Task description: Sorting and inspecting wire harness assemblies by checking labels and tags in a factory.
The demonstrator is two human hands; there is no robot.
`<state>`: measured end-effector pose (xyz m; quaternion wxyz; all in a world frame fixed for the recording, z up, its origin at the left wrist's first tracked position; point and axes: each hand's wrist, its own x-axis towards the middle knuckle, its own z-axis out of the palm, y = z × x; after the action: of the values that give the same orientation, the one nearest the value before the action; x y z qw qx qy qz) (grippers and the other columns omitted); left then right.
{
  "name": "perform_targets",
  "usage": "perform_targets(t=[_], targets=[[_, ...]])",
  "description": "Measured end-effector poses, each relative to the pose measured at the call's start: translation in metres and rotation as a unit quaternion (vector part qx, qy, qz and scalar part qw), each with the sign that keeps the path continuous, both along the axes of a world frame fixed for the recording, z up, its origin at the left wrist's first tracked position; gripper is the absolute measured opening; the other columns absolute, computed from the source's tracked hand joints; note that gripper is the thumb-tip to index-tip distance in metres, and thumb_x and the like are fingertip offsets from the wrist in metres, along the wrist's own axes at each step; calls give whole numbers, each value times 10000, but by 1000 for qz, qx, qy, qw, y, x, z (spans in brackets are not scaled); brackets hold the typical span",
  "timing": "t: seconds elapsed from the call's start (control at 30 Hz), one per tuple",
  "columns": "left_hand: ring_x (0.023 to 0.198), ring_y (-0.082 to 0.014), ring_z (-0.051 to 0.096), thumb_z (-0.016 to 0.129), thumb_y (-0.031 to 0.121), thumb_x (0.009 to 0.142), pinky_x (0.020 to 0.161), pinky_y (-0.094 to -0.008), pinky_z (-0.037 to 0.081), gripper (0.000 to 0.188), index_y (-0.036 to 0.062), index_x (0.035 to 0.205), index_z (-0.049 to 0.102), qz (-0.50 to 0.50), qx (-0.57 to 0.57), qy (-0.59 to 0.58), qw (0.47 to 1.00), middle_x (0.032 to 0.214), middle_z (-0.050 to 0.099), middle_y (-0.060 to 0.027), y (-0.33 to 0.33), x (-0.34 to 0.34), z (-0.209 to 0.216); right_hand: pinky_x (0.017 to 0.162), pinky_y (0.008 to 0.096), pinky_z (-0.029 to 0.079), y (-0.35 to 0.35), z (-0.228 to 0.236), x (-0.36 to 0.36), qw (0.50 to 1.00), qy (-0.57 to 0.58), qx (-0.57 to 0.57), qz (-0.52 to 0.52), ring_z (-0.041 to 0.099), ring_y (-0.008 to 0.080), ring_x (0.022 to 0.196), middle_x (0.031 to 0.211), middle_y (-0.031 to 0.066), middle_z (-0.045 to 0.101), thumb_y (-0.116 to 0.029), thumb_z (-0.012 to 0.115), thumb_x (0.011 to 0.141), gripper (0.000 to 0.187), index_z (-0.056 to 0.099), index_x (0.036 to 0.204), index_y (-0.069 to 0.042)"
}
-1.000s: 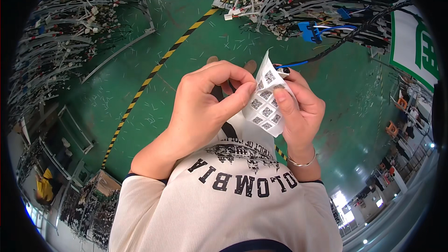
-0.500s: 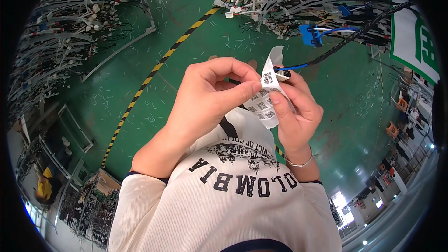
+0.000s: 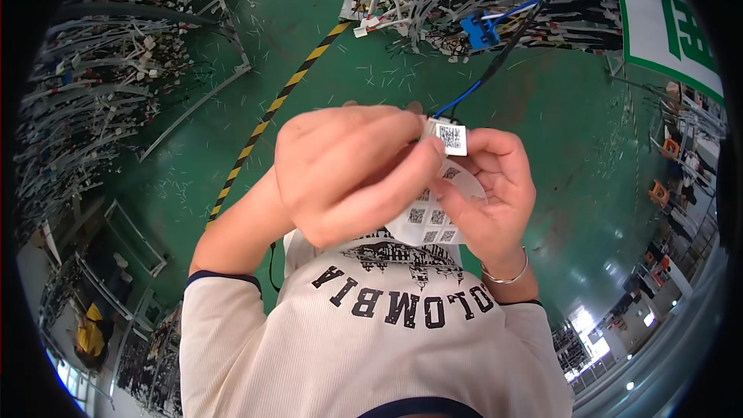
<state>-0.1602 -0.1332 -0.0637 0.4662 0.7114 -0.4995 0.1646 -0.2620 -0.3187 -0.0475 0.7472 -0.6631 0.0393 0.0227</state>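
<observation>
Head view: the left hand [image 3: 348, 170] held its thumb and forefinger pinched close at the left edge of a square white label [image 3: 452, 139] with a printed code. That label lay against a small pale connector [image 3: 443, 119], between the two hands. The right hand [image 3: 499, 186] gripped a curved sheet of similar labels [image 3: 422, 215] under its thumb, fingers curled behind. Whether those fingers also steadied the connector could not be told, since label and sheet covered much of it.

Half a second earlier the label stood at the top of the sheet; now it sat apart, squarely facing up, with the sheet hanging below. That suggested it had been peeled free, though whether it was stuck down yet was unclear.

From the connector a blue wire [image 3: 462, 99] led into a dark cable [image 3: 503, 58], with a blue connector [image 3: 480, 31] beside it. Beyond, harnesses [image 3: 445, 0] were heaped on a rack whose near-left corner met black-and-yellow tape [image 3: 286, 98] on the green floor [image 3: 271, 39]. More harnesses [image 3: 116, 70] lay far left, and a green-bordered sign [image 3: 662, 15] hung at right.
</observation>
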Motion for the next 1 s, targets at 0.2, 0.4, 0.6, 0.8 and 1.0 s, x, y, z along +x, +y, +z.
perform_targets(t=[0.2,0.4,0.6,0.8,1.0], targets=[[782,-299,695,735,-22,694,645,-348,606,305,-68,976,630,-44,-8,-110,993,929,655,-194,-3,6,-3,955,300,517,-8,7,-3,999,34,18,17,633,183,1102,1184,156,636,129,669,823,469,453,1233,54],[784,-309,696,731,-22,704,655,-360,621,286,-84,960,620,-60,4,-118,991,908,655,-198,-2,11,0,946,295,522,-10,10,-3,999,25,-2,23,646,184,1086,1174,157,644,116,684,820,458,472,1222,62],[793,-312,696,731,-8,725,665,-364,625,279,-92,967,620,-60,11,-120,991,912,657,-197,-3,10,-5,950,295,520,-9,11,-1,1000,14,-1,28,646,186,1088,1171,169,647,112,682,824,448,469,1217,75],[803,-319,698,731,-13,733,658,-371,626,281,-97,975,615,-58,22,-114,992,907,659,-204,-1,10,-3,951,293,519,-8,9,0,1000,15,3,25,645,186,1093,1175,168,645,109,684,825,450,468,1218,73],[806,-323,699,722,-29,736,668,-376,630,270,-103,970,610,-62,17,-113,992,906,662,-213,0,13,-6,949,287,515,-8,7,1,999,19,4,29,645,181,1092,1172,163,643,106,686,827,452,467,1221,69]])
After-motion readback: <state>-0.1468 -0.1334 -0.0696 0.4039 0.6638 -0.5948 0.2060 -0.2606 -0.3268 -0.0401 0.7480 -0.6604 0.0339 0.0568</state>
